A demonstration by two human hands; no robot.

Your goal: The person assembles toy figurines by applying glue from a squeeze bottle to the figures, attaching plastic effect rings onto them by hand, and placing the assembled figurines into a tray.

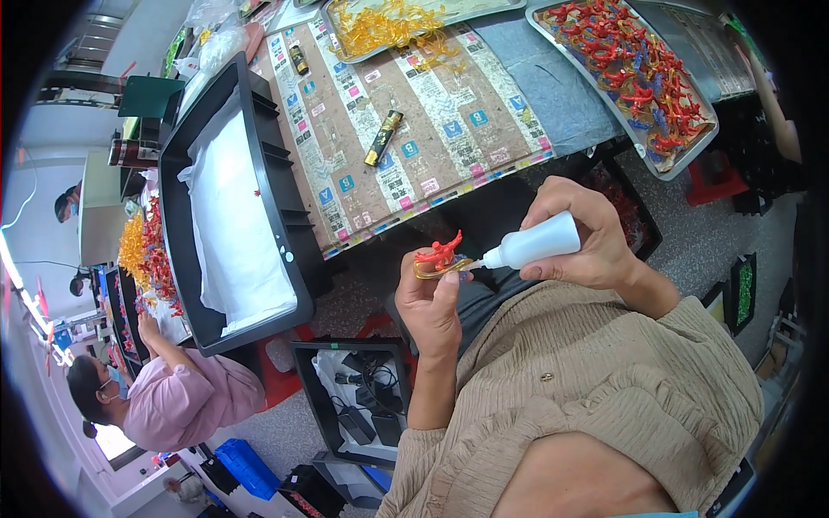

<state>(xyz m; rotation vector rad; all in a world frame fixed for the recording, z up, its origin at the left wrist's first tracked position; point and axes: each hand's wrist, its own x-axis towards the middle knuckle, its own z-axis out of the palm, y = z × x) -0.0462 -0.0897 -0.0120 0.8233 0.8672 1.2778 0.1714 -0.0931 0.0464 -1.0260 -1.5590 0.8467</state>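
Note:
Between the thumb and fingers of my left hand (429, 315) is a small red and yellow plastic figure (439, 252), with a bit of purple beside its yellow part. My right hand (596, 233) grips a white squeeze bottle (542, 243) lying nearly level. The bottle's thin nozzle points left and meets the yellow part of the figure, or is very close to it; I cannot tell whether it touches. Both hands are held in front of my body, off the near edge of the table (414, 186).
A black tray (285, 250) lined with white sheet stands at the left. Metal trays hold yellow pieces (380, 24) and red, purple and yellow figures (635, 73). Two dark gold-patterned tubes (383, 138) lie on the table. A co-worker in pink (186, 393) sits at left; a crate (350, 401) holds cables.

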